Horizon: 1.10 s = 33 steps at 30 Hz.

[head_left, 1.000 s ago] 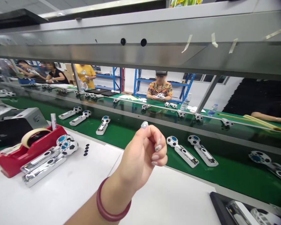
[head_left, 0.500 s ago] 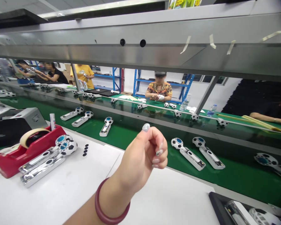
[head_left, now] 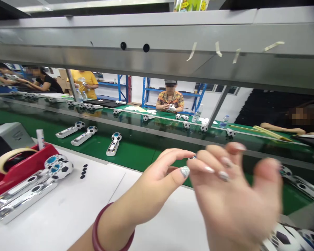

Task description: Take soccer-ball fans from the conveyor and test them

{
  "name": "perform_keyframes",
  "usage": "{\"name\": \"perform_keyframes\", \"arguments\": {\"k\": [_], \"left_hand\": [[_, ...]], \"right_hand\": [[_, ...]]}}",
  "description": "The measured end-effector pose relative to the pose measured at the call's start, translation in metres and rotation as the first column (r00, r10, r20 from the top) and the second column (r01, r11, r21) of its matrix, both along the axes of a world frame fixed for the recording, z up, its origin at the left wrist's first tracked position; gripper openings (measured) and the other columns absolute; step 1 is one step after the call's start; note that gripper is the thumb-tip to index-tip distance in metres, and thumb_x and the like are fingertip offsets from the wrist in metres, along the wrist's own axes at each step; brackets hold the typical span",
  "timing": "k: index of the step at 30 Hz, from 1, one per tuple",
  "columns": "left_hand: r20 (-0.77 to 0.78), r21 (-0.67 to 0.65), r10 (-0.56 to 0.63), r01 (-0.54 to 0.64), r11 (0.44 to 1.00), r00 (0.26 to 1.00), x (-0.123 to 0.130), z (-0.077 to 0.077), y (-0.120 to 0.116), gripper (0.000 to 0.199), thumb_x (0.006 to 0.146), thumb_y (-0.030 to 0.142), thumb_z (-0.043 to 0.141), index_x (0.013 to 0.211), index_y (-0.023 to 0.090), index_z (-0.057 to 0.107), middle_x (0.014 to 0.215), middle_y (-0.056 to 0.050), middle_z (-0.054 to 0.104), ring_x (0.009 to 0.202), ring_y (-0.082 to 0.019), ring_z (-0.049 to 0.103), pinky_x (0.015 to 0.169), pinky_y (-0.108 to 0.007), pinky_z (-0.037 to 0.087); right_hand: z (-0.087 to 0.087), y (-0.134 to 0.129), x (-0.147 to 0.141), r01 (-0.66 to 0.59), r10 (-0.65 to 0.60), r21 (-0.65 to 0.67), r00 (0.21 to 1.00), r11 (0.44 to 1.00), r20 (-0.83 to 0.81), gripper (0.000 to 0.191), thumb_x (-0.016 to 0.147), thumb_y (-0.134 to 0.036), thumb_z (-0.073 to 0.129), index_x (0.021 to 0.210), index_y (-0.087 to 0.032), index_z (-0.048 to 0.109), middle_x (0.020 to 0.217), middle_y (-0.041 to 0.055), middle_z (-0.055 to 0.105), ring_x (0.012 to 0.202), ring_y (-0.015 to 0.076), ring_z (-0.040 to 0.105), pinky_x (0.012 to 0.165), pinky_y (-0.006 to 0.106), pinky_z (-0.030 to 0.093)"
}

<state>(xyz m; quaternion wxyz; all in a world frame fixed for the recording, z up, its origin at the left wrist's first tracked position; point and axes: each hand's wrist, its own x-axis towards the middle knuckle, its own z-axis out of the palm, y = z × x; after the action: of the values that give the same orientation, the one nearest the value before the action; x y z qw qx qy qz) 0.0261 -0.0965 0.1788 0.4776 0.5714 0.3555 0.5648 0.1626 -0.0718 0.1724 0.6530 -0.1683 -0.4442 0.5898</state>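
Note:
My left hand, with a dark red bangle on its wrist, is raised over the white work surface. Its fingers stretch to the right, thumb apart, and nothing shows in them. Palm up beside it is my right hand, smeared by motion, its thumb and bent fingers apart and no object visible. The left fingertips meet or overlap the right fingers; I cannot tell if they touch. Behind the right hand lies a handheld device with a football-shaped head. Another football-patterned head shows below it.
A red tape dispenser stands at left, with two football-headed devices and several black dots near it. More devices lie on the green belt. A metal shelf beam crosses above. Co-workers sit opposite.
My right hand has come into view beside the left. The left fingers, curled before, now stretch out to the right. The camera view has swung a little to the right.

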Motion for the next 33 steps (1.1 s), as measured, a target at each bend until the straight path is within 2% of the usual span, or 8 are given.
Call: {"name": "perform_keyframes", "arguments": {"k": [2,4,9,19,24,27,33], "left_hand": [[0.02,-0.047,-0.008,0.009,0.999,1.0,0.0,-0.002,0.002,0.032,0.083,0.03,0.055,0.114,0.028,0.058,0.128,-0.001,0.049,0.12,-0.021,0.04,0.091,-0.024,0.038],[0.048,-0.089,-0.028,0.032,0.996,0.998,0.001,-0.003,0.003,0.035,0.083,0.03,0.056,0.117,0.031,0.056,0.131,0.001,0.047,0.12,-0.019,0.041,0.091,-0.022,0.039],[0.127,-0.091,-0.158,0.17,0.981,0.979,0.005,-0.003,0.004,0.038,0.082,0.026,0.058,0.12,0.033,0.053,0.122,0.001,0.056,0.114,-0.017,0.049,0.089,-0.022,0.042],[0.096,-0.137,-0.154,0.167,0.976,0.983,0.004,-0.001,0.006,0.038,0.081,0.026,0.06,0.118,0.032,0.054,0.112,-0.001,0.059,0.114,-0.018,0.049,0.088,-0.022,0.044],[0.066,-0.132,-0.169,0.176,0.975,0.983,0.002,0.001,0.004,0.041,0.081,0.028,0.059,0.121,0.031,0.051,0.115,-0.001,0.057,0.118,-0.02,0.045,0.092,-0.026,0.042],[0.034,-0.131,-0.196,0.198,0.971,0.98,0.001,0.005,0.002,0.04,0.082,0.029,0.059,0.121,0.03,0.052,0.11,-0.001,0.059,0.116,-0.02,0.046,0.093,-0.026,0.041],[0.032,-0.067,-0.174,0.175,0.982,0.984,-0.004,0.004,-0.002,0.037,0.083,0.029,0.058,0.12,0.029,0.054,0.117,-0.002,0.058,0.114,-0.02,0.049,0.091,-0.026,0.044]], "right_hand": [[0.013,0.005,-0.016,-0.039,0.032,-0.053,0.991,0.998,-0.133,0.04,0.087,-0.057,0.025,0.083,-0.029,0.053,0.066,-0.0014,0.036,0.052,0.0122,0.035,0.053,0.028,0.038],[0.018,0.004,-0.024,-0.095,0.076,-0.087,0.976,0.992,-0.204,0.039,0.088,-0.055,0.025,0.081,-0.027,0.052,0.064,-0.0019,0.031,0.051,0.0124,0.03,0.051,0.027,0.035],[0.013,-0.004,-0.026,-0.197,0.161,-0.086,0.936,0.977,-0.313,0.036,0.087,-0.053,0.027,0.081,-0.026,0.05,0.065,-0.0024,0.027,0.051,0.0119,0.027,0.049,0.025,0.033],[0.012,-0.003,-0.029,-0.356,0.304,-0.039,0.845,0.934,-0.441,0.031,0.085,-0.05,0.035,0.081,-0.024,0.051,0.065,-0.0019,0.03,0.054,0.0109,0.032,0.052,0.024,0.035],[0.009,-0.006,-0.029,-0.333,0.325,0.058,0.843,0.941,-0.429,0.03,0.086,-0.047,0.037,0.084,-0.022,0.053,0.066,-0.0017,0.035,0.058,0.0098,0.037,0.055,0.023,0.036],[0.007,-0.009,-0.03,-0.275,0.309,0.144,0.873,0.951,-0.376,0.026,0.086,-0.044,0.04,0.092,-0.024,0.055,0.07,-0.0014,0.039,0.059,0.0096,0.039,0.057,0.025,0.037],[0.007,-0.012,-0.027,-0.191,0.247,0.251,0.945,0.949,-0.215,0.024,0.084,-0.039,0.048,0.107,-0.033,0.051,0.08,-0.0014,0.044,0.062,0.01,0.044,0.062,0.03,0.042]]}}
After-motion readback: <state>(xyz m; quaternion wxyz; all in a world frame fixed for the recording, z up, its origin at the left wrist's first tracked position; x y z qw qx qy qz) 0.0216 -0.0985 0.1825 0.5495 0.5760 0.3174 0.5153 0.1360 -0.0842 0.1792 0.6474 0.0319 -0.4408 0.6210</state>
